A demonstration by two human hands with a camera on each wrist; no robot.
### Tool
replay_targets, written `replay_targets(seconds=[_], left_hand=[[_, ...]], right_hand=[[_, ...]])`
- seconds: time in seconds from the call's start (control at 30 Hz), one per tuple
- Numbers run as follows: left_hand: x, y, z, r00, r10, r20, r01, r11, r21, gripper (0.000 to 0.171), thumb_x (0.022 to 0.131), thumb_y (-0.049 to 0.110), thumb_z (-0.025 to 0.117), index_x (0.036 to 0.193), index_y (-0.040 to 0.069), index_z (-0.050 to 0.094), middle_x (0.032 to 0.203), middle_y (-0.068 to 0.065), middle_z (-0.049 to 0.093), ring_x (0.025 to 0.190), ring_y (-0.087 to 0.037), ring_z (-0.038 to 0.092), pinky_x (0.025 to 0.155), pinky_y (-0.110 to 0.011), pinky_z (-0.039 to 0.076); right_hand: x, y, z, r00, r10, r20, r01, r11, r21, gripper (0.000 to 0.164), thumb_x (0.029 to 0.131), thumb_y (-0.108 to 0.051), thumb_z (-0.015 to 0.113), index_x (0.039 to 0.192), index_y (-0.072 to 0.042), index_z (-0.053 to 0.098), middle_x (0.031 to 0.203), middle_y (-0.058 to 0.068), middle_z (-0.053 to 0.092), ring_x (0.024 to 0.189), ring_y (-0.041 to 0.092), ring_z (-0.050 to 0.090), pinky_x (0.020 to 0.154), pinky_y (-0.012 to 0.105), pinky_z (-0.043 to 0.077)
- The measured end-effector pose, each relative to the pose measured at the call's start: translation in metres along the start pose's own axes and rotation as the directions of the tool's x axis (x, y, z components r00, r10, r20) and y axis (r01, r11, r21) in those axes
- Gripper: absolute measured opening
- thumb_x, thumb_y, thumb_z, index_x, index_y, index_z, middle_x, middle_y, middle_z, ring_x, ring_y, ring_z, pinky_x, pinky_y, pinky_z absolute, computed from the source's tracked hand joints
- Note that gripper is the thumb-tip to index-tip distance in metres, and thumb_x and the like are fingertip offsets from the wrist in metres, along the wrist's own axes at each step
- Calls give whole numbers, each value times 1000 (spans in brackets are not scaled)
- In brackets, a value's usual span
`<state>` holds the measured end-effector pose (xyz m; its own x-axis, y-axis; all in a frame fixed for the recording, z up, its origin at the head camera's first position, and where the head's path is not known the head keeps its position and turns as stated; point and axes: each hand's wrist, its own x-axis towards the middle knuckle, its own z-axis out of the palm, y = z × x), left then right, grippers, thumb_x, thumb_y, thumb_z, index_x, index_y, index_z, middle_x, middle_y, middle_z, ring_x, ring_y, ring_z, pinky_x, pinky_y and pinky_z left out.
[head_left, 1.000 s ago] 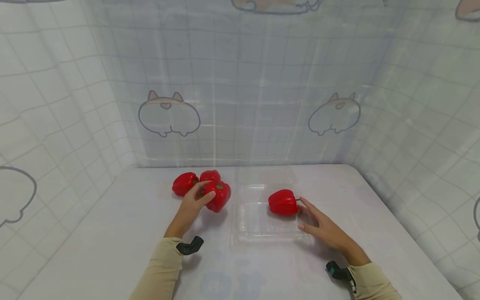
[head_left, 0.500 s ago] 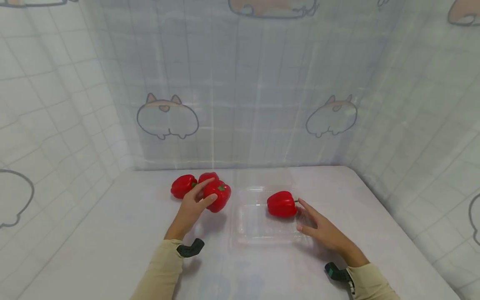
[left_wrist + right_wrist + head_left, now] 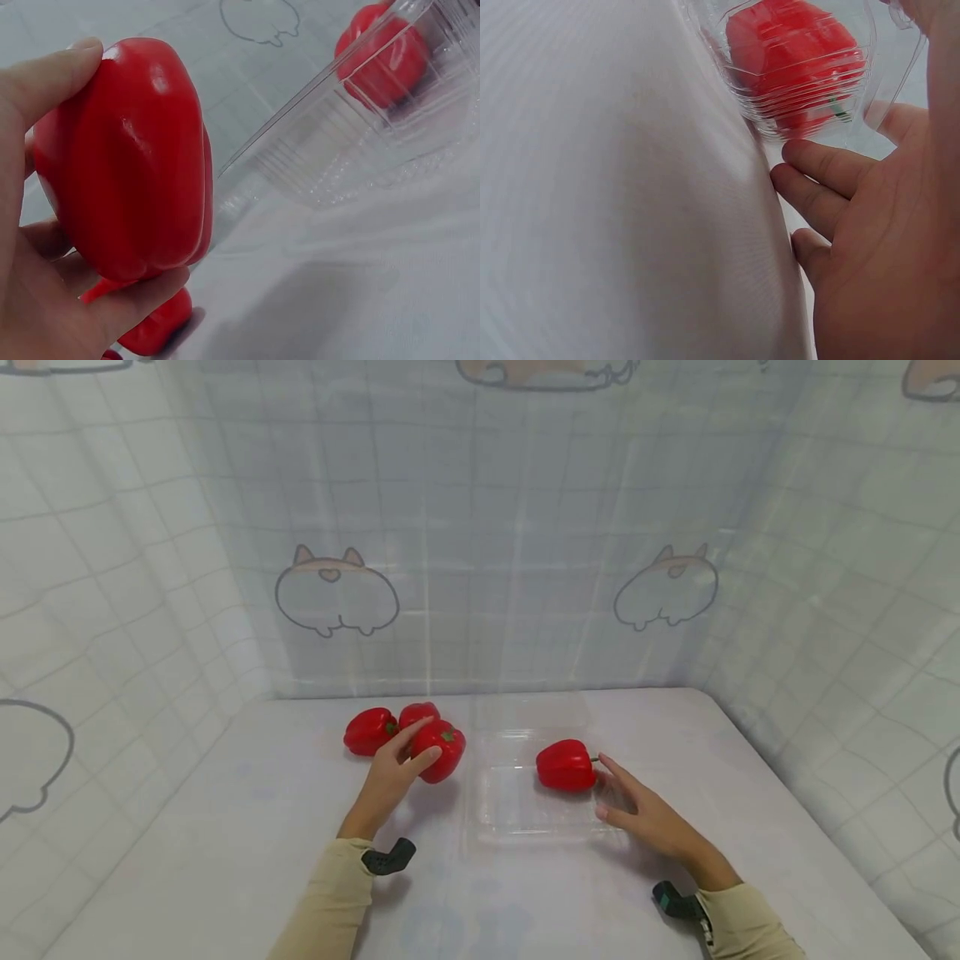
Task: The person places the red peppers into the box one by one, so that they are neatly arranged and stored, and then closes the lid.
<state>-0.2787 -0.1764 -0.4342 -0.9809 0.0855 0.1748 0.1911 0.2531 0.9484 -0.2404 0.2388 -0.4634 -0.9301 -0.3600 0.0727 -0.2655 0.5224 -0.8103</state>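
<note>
My left hand (image 3: 392, 775) holds a red bell pepper (image 3: 442, 750) up off the table, with its green stem end facing up. In the left wrist view the thumb and fingers (image 3: 142, 300) go round that pepper (image 3: 135, 157). A clear plastic container (image 3: 517, 823) stands to its right, with one pepper (image 3: 566, 766) lying inside on its side. My right hand (image 3: 651, 814) is at the container's right side. Its thumb and index finger reach the rim, and its other fingers (image 3: 817, 206) lie loosely outside the wall in the right wrist view.
Behind the left hand, two more red bell peppers lie on the white table: one on its side (image 3: 370, 732), another (image 3: 417, 713) partly hidden. A transparent lid-like panel (image 3: 532, 712) extends behind the container. Checked sheeting (image 3: 480, 543) encloses the back and sides.
The left hand has shifted slightly to the right with the pepper it holds. The right hand, the container and the other peppers look unmoved, apart from a small sway of the view.
</note>
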Motion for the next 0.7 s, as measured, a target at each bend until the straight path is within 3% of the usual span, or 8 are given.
replay_targets(seconds=[0.7], left_hand=[[-2, 13, 16, 999, 28, 25, -28, 999, 17, 67, 83, 40, 82, 143, 34, 51, 147, -1, 47, 137, -30, 38, 94, -50, 53]], right_hand=[[0, 0, 0, 999, -41, -8, 41, 999, 9, 81, 94, -34, 68, 161, -20, 23, 159, 15, 33, 148, 39, 25, 110, 71, 21]])
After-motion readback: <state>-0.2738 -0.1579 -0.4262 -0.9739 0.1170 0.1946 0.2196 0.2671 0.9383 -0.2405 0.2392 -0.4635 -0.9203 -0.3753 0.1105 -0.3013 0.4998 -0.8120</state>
